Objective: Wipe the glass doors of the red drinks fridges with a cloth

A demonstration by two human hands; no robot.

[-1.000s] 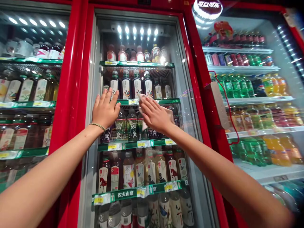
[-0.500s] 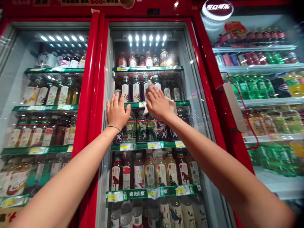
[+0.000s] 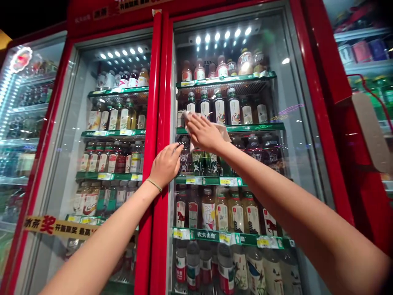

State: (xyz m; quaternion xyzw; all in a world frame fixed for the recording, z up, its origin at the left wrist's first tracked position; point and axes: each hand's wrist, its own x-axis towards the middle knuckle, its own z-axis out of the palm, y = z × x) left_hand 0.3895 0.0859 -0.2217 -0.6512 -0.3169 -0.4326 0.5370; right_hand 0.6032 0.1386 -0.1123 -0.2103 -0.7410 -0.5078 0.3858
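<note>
My right hand [image 3: 204, 133] presses a white cloth [image 3: 225, 130] against the glass door [image 3: 285, 155] of a red drinks fridge. The fingers point up and left, and part of the cloth shows past the fingertips and beside the wrist. Lower and to the left, my left hand [image 3: 166, 164] rests on the red door frame [image 3: 164, 102], its fingers loosely bent towards the glass edge. It holds nothing that I can see, and a thin band circles its wrist. Behind the glass, dark bottles [image 3: 235, 108] with white labels stand on a green-edged shelf [image 3: 254, 127].
Another glass door [image 3: 81, 135] with shelved bottles stands to the left, crossed low down by a yellow printed strip [image 3: 61, 228]. At the right, a pale box [image 3: 370, 127] and a red cable [image 3: 373, 88] sit beside a further fridge.
My view has swung to the left. The left hand has come off the glass and down onto the red frame. My right hand has slid the cloth left across the glass.
</note>
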